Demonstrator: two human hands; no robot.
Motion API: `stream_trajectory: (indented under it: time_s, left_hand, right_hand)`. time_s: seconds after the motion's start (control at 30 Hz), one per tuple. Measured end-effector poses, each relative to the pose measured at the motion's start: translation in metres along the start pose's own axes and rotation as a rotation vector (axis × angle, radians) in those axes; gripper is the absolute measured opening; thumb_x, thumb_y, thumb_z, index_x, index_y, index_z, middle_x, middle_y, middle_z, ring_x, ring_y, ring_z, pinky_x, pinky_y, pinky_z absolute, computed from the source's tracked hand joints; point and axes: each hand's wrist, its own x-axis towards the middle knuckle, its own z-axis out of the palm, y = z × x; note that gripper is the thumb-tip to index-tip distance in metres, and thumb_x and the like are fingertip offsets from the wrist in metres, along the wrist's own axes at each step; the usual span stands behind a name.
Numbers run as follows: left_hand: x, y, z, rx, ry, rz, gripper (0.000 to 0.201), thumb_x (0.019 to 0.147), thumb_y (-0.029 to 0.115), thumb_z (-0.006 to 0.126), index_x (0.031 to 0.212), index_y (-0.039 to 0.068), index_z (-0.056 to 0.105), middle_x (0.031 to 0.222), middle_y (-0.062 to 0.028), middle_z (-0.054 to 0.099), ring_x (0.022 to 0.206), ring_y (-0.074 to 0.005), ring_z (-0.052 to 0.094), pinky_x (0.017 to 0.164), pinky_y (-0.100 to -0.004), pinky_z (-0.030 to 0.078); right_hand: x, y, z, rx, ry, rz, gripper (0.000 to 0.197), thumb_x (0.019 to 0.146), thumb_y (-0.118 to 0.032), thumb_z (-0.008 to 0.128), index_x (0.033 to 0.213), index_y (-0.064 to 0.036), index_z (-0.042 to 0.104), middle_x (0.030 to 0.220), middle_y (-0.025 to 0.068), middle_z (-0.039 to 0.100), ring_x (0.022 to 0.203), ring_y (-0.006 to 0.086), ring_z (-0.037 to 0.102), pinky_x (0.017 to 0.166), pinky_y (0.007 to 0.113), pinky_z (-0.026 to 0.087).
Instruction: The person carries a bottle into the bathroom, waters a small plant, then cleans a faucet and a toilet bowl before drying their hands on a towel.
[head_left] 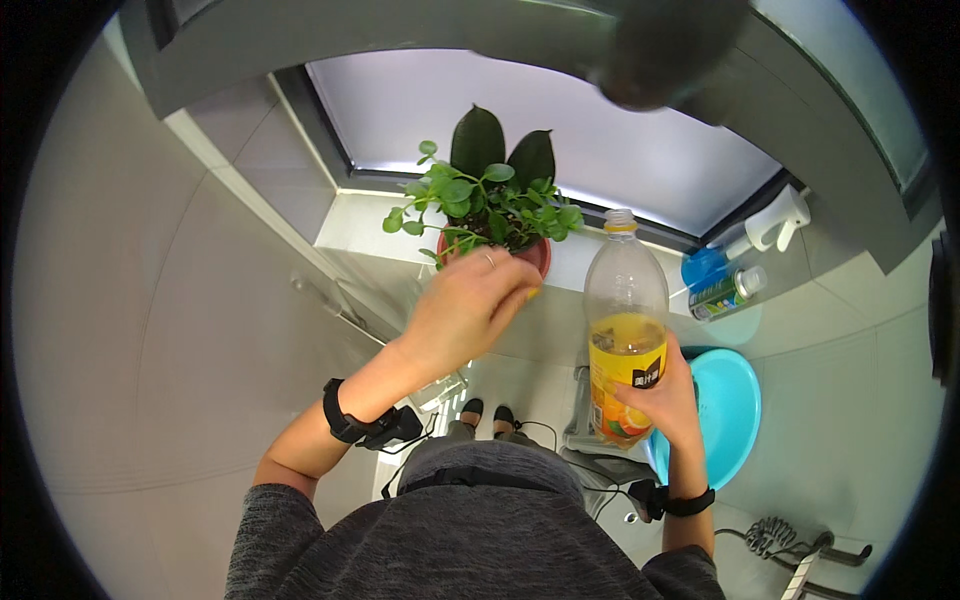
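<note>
Head view: bottle (627,335), right of centre, is gripped round its lower body by the right hand (662,400), probably for steadiness; mouth uncapped. Yellow cap (533,293), seemingly, is pinched in the curled left hand (468,302), mid-frame, before the plant (457,190).

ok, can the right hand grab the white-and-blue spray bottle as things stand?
Probably not: the right hand is around the yellow-labelled bottle, so its grip is taken. With it free, likely yes; only a small capped container sits close on the near side of the spray bottle.
</note>
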Motion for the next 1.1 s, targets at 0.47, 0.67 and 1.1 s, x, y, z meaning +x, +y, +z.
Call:
stream_trajectory:
  time_s: [0.47, 0.67, 1.1]
  left_hand:
    - [0.107, -0.027, 0.013, 0.551, -0.319, 0.449, 0.048, 0.067, 0.022, 0.074, 0.112, 0.011, 0.062, 0.121, -0.0037, 0.058, 0.129, -0.0234, 0.04, 0.115, -0.0512, 0.015]
    - [0.117, -0.035, 0.024, 0.687, -0.377, 0.481, 0.024, 0.07, 0.021, 0.071, 0.093, 0.013, 0.069, 0.095, 0.0004, 0.065, 0.112, -0.0177, 0.052, 0.115, -0.0504, 0.017]
    - [0.094, -0.044, 0.004, 0.583, -0.105, 0.263, 0.012, 0.072, 0.016, 0.071, 0.084, 0.011, 0.068, 0.09, 0.0019, 0.066, 0.106, -0.0175, 0.055, 0.114, -0.0519, 0.019]
  right_hand:
    - [0.006, 0.022, -0.013, -0.178, 0.027, 0.006, 0.088, 0.056, -0.032, 0.084, 0.127, -0.0008, 0.043, 0.103, 0.0179, 0.065, 0.095, 0.0302, 0.066, 0.083, 0.035, 0.051]
    - [0.009, 0.025, -0.016, -0.25, 0.027, 0.001, 0.086, 0.057, -0.034, 0.084, 0.126, -0.0022, 0.044, 0.103, 0.0184, 0.065, 0.095, 0.0312, 0.065, 0.083, 0.036, 0.051]
    - [0.028, 0.01, -0.015, -0.391, -0.142, -0.051, 0.083, 0.056, -0.038, 0.082, 0.123, -0.0053, 0.046, 0.096, 0.0178, 0.065, 0.089, 0.0344, 0.064, 0.078, 0.039, 0.051]
